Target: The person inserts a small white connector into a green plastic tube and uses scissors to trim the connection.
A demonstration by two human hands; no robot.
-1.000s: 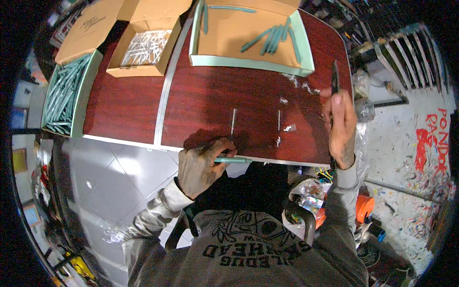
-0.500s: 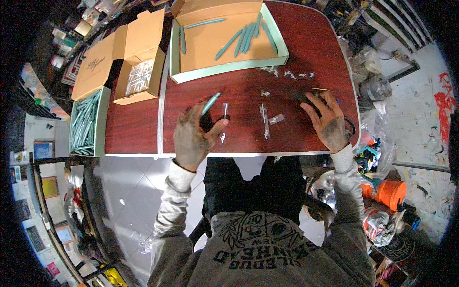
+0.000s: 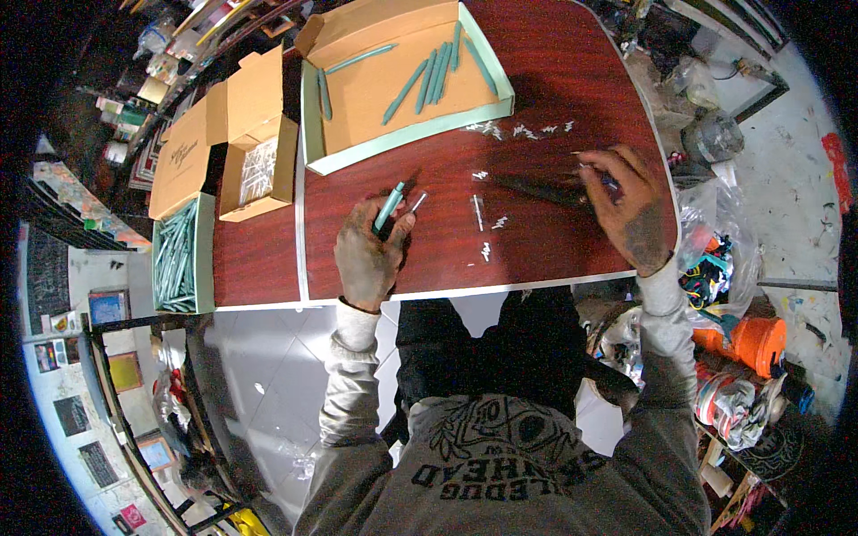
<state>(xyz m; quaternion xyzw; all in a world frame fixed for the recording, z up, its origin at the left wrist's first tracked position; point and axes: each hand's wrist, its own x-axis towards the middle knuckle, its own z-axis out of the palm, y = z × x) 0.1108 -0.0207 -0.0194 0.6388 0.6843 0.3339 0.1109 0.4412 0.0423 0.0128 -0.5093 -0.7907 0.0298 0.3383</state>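
My left hand [image 3: 368,255] is closed round a slim teal pen [image 3: 390,205], which points up and away from me. A short clear tube [image 3: 418,203] sticks out by the thumb of the same hand. Over the right side of the table, my right hand [image 3: 633,205] has its thumb and fingers brought together. A tiny pale tip shows at its fingertips, too small to name. Between the hands lie a narrow clear strip [image 3: 477,213] and small white jagged bits [image 3: 485,252]. More white bits [image 3: 527,131] form a row farther back.
A shallow cardboard tray [image 3: 411,138] with several teal pens [image 3: 433,79] stands at the back. Left of it are a small carton [image 3: 259,207] of clear pieces and a box [image 3: 204,259] full of teal pens. A clear plastic bag [image 3: 728,232] sits beyond the right edge.
My right hand has lifted and drawn its fingers together. The clear tube by my left thumb has tilted. A clear piece between the hands has shifted, and the whole view has turned slightly.
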